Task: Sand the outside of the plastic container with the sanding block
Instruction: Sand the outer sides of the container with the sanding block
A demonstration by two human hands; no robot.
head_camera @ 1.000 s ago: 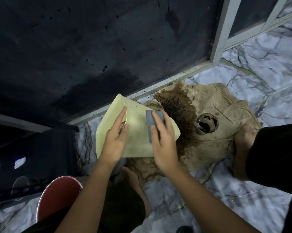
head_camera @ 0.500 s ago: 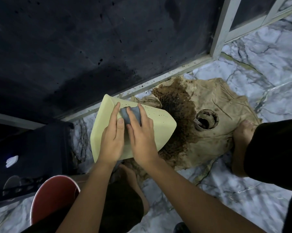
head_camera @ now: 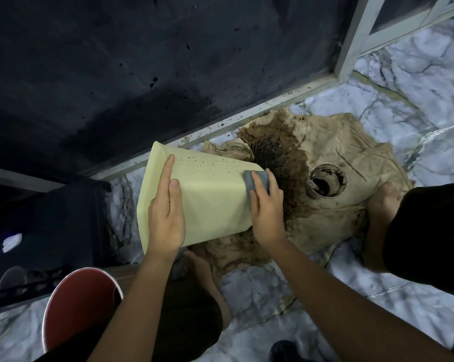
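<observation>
A pale yellow plastic container lies tilted on its side above the floor, its wide rim toward the left and its narrow base toward the right. My left hand rests flat on its outer wall near the rim, fingers stretched, holding it steady. My right hand grips a grey sanding block and presses it on the container's outer wall at the narrow end. Small dark specks dot the upper side of the container.
A stained tan cloth covers the marble floor under the container, with a small dirty cup standing on it. A red bucket is at lower left. A dark wall and white frame lie beyond. Bare feet rest on the cloth.
My right hand slid the sanding block from beside the left hand near the rim rightward to the narrow end. The left hand kept its hold on the container.
</observation>
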